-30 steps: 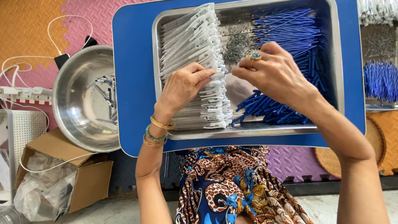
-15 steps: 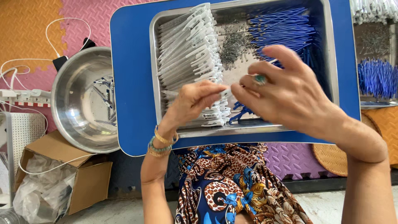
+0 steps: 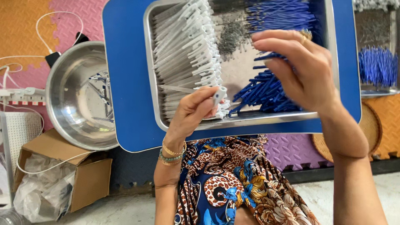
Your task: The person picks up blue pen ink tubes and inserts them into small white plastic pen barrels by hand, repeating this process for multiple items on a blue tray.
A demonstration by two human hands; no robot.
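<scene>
A steel tray [image 3: 291,118] rests on a blue board [image 3: 125,83] over my lap. In the tray's left half lies a stack of clear pen barrels with white caps [image 3: 183,54]. A heap of blue pen refills [image 3: 266,89] fills its right half, with a small grey pile of springs [image 3: 233,35] between them. My left hand [image 3: 193,110] pinches one clear pen barrel [image 3: 208,92] by its white end, just above the tray's near rim. My right hand [image 3: 300,68], fingers spread and blurred, hovers over the blue refills and holds nothing I can see.
A steel bowl [image 3: 66,104] with a few finished pens sits left of the board. A cardboard box [image 3: 58,175] with plastic bags lies below it. White cables [image 3: 25,62] cross the foam mats. At the right, another tray [image 3: 377,66] holds blue refills.
My left hand has lifted one clear barrel off the stack. My right hand has moved up and right from beside the left hand to above the blue refills.
</scene>
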